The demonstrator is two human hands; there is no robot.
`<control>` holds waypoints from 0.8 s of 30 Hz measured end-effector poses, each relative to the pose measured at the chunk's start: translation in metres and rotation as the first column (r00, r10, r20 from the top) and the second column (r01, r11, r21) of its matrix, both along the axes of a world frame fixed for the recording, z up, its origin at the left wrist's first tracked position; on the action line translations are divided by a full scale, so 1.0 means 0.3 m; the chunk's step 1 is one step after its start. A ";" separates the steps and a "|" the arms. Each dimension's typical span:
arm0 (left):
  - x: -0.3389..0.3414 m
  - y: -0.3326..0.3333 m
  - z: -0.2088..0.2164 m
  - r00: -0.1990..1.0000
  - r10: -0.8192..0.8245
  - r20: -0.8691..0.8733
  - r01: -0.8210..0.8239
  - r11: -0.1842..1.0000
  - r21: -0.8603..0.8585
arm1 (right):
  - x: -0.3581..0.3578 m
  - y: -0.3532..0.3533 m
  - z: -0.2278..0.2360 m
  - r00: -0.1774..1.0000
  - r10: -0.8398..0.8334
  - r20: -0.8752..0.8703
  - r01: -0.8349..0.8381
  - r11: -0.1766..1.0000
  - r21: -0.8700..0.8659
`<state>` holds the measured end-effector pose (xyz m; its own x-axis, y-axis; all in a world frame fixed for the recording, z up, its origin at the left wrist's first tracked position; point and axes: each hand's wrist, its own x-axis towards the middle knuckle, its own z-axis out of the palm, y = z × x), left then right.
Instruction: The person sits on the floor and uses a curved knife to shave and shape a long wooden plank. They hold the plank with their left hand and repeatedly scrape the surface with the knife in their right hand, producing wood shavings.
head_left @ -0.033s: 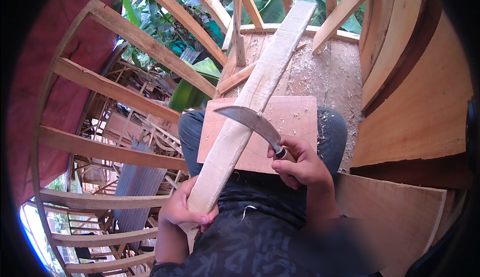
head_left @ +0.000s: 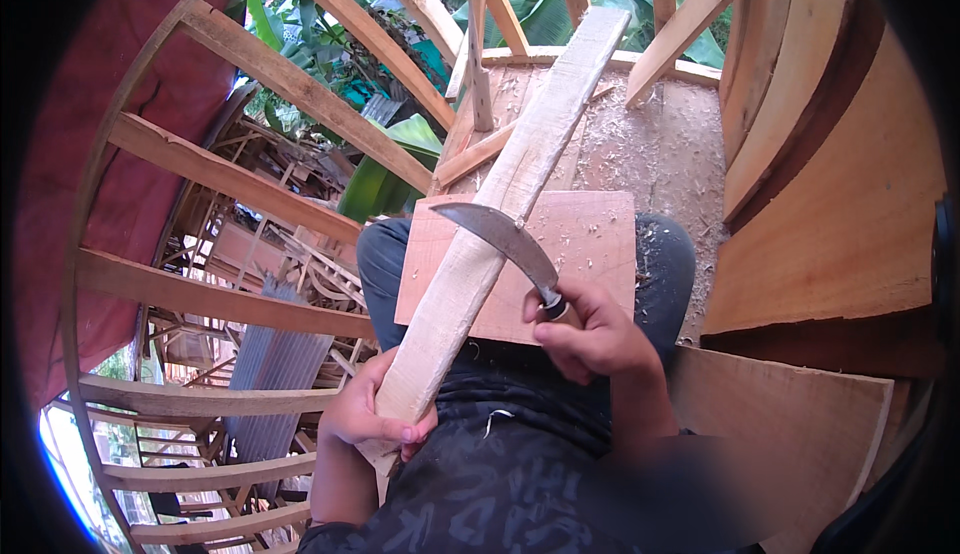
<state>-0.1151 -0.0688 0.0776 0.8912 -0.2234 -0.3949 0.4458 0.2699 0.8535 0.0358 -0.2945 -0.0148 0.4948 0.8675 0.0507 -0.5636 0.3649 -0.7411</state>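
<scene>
A curved knife (head_left: 508, 239) is crossing above a pale plank (head_left: 463, 284).
The left hand (head_left: 368, 409) is keeping a firm grip on the plank's near end, while the right hand's (head_left: 592, 334) grip is clasping the knife handle; the plank is slanting away over a flat board (head_left: 590, 259) that is resting on the person's lap (head_left: 667, 254).

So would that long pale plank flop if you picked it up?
Probably not: the plank looks straight and solid, so likely stiff. It could tip or swing, though, since both ends reach well past the board beneath.
</scene>
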 end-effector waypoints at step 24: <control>-0.003 0.015 -0.005 1.000 -0.017 0.022 0.018 1.000 -0.016 | -0.006 -0.017 -0.071 0.992 -0.066 0.111 0.056 0.994 0.094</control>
